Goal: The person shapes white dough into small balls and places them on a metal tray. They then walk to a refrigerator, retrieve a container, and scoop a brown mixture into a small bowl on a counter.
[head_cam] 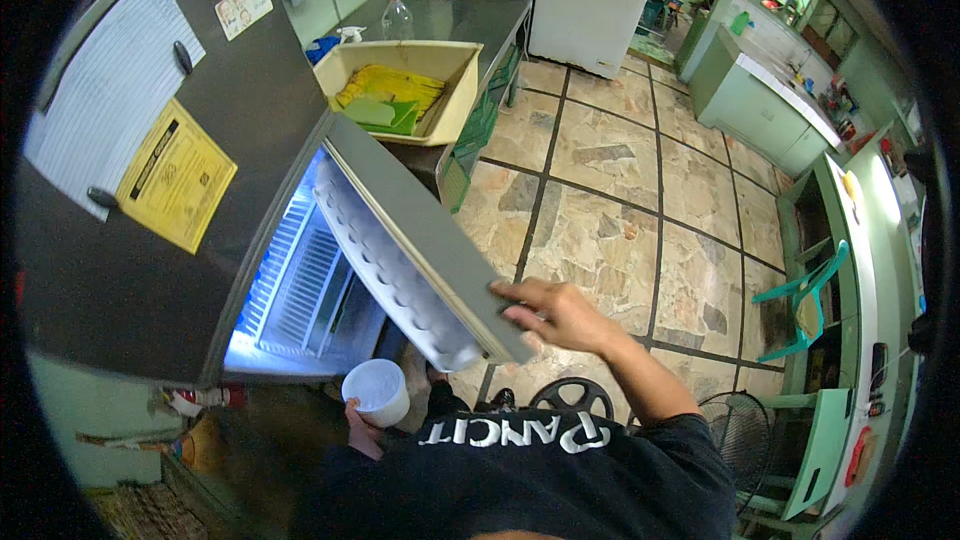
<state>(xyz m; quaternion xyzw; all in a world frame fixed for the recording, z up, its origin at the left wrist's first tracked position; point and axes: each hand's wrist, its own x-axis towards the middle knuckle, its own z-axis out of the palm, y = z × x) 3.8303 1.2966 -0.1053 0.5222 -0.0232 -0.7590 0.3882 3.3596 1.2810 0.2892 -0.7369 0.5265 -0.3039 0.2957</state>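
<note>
A grey refrigerator door (435, 217) stands partly ajar, with a white egg-holder shelf (390, 292) on its inner side. My right hand (559, 311) grips the outer edge of this door. White wire shelves (300, 277) show in the lit interior. Below the opening, my left hand (363, 424) holds a round white plastic tub (379, 392) by its side; the tub's contents cannot be made out. Papers held by clips and magnets, among them a yellow sheet (178, 172), hang on the dark side of the refrigerator (247, 90).
Beyond the door, a cream plastic basin (457, 105) with banana leaves (390, 94) stands on a dark counter (457, 11) beside a plastic bottle (397, 17). A white chest freezer (585, 15) is farther back. At right are a teal chair (810, 307) and a fan (735, 431).
</note>
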